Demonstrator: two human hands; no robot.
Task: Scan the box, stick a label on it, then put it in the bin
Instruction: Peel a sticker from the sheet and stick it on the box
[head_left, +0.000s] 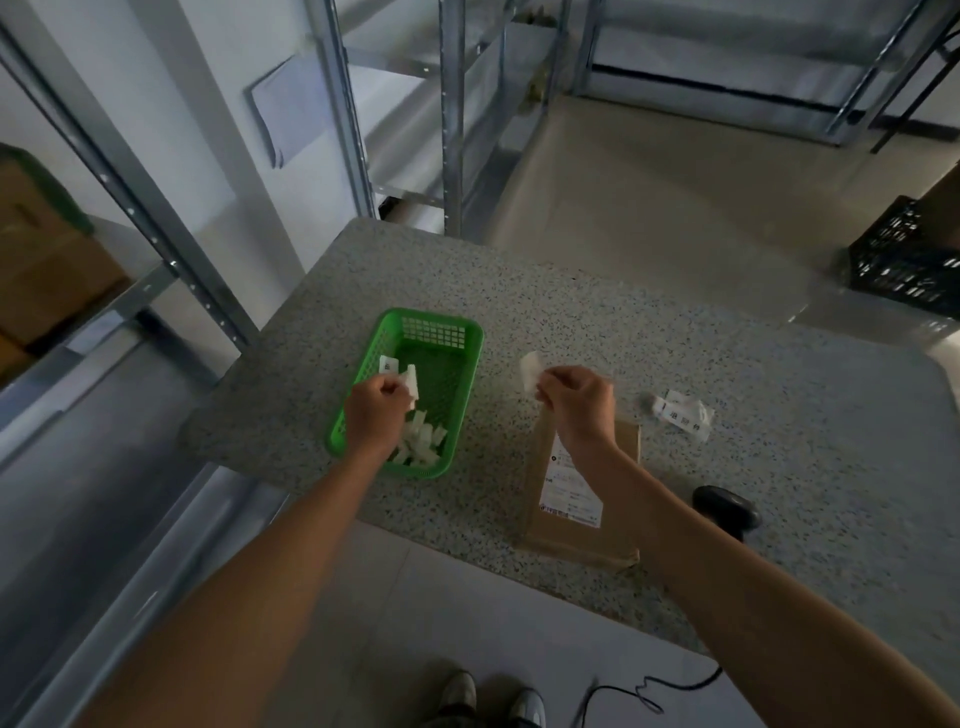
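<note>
A bright green mesh basket is seen left of centre on a grey speckled countertop; white slips inside, brown cardboard box lower right.

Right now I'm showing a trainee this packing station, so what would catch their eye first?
The bright green basket on the speckled table, holding white paper scraps, stands out most, with the left hand reaching into it. To its right, the right hand pinches a small white label above a brown box. A black scanner lies right of the box.
</note>
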